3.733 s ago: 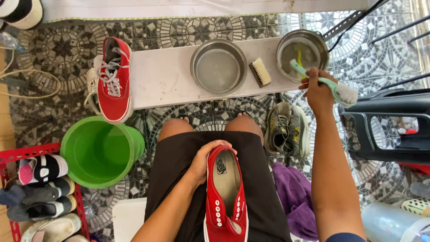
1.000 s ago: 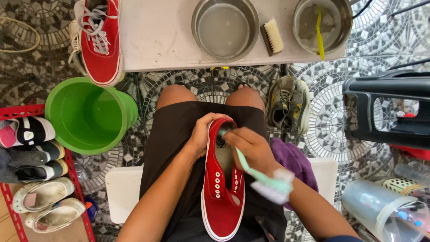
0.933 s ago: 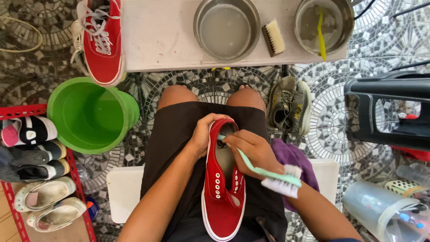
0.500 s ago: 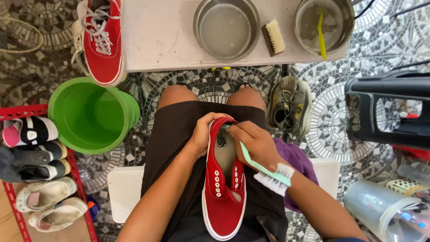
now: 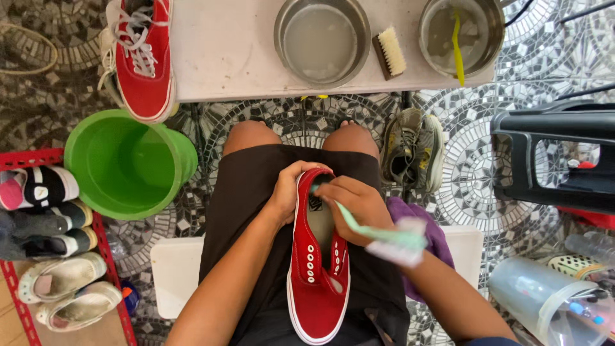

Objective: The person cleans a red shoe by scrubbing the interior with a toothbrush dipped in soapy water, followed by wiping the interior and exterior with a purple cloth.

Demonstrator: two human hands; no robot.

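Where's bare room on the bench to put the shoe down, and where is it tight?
The white bench is bare between the laced red shoe at its left end and the left steel bowl. The right half is crowded: that bowl, the wooden scrub brush and the right steel bowl sit nearly side by side.

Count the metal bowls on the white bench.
2. One metal bowl sits mid-bench, left of the wooden brush; the other bowl is at the right end, a yellow stick inside.

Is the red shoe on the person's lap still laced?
No, the red shoe in the left hand shows bare white eyelets with no laces.
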